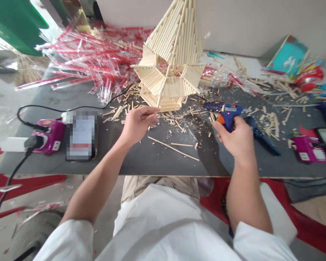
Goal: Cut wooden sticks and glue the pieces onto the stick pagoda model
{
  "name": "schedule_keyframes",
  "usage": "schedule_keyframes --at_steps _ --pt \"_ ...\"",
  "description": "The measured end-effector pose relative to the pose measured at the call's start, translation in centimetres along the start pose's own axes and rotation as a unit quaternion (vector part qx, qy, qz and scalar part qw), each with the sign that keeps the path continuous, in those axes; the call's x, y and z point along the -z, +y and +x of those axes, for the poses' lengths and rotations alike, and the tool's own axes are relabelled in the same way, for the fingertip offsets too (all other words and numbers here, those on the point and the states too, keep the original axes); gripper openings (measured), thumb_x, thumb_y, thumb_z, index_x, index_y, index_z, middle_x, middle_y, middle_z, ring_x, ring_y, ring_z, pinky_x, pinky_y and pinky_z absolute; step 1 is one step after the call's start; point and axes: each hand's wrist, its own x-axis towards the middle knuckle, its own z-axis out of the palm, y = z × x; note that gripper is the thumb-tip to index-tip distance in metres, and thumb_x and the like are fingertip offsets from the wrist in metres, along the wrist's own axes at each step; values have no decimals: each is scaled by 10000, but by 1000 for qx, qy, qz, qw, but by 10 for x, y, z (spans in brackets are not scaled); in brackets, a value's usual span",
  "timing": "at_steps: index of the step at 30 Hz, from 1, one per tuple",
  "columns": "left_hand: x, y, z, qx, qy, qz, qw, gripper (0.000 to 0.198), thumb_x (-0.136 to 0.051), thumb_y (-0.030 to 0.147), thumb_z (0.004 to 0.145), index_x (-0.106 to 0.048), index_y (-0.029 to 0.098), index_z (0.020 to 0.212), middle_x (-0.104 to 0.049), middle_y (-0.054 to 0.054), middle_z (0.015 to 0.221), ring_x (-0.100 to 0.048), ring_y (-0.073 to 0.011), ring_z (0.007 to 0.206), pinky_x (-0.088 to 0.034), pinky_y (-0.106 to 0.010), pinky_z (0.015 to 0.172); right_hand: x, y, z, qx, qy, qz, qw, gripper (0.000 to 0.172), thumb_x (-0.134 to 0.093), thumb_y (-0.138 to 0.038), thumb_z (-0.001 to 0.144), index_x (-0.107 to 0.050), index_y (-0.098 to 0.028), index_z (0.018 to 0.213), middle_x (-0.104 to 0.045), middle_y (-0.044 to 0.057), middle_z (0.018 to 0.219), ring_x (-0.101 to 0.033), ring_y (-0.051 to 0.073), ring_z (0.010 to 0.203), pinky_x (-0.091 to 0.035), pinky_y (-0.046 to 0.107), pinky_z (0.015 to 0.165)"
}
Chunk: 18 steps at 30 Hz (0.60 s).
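Note:
A model tower made of pale wooden sticks (176, 40), with a pointed roof and a flared lower tier, stands at the far middle of the table. Just in front of its base, my left hand (139, 123) has its fingers bent together; anything between them is too small to make out. My right hand (237, 136) is wrapped around a blue glue gun (228, 116) with an orange trigger, right of the tower. Loose thin sticks (174, 148) lie on the table between my hands. Beside my right hand lies a dark blue plier-like tool (263, 139).
Red-and-clear plastic wrappers (89, 58) are heaped at the back left. A phone (82, 136) and a purple power adapter (50, 136) with black cables lie left. Another purple adapter (308, 148) is at right. Stick scraps litter the grey table (141, 163).

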Motion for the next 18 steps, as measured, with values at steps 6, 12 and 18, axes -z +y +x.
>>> schedule_keyframes --at_steps 6,12,18 --pt "0 4 0 46 -37 -24 998 235 -805 345 847 -811 166 999 -791 -81 955 -799 -204 836 -666 -281 649 0 16 21 13 84 -119 989 284 -650 -420 920 -694 -167 1040 -743 179 926 -721 372 879 -536 536 887" --pt "1 9 -3 71 -89 -56 992 250 -832 370 844 -735 180 975 -778 -62 856 -798 -201 864 -665 -286 697 -2 -54 1 213 65 40 974 141 -621 -307 1018 -731 -225 1055 -760 121 1034 -711 258 909 -566 436 927" --pt "1 13 -5 98 -152 -109 977 415 -870 472 841 -675 181 1063 -825 -101 1034 -809 -219 964 -665 -271 752 -41 -125 -10 360 -126 160 911 124 -686 -240 1011 -730 -229 1126 -732 34 1063 -680 162 841 -567 335 819"
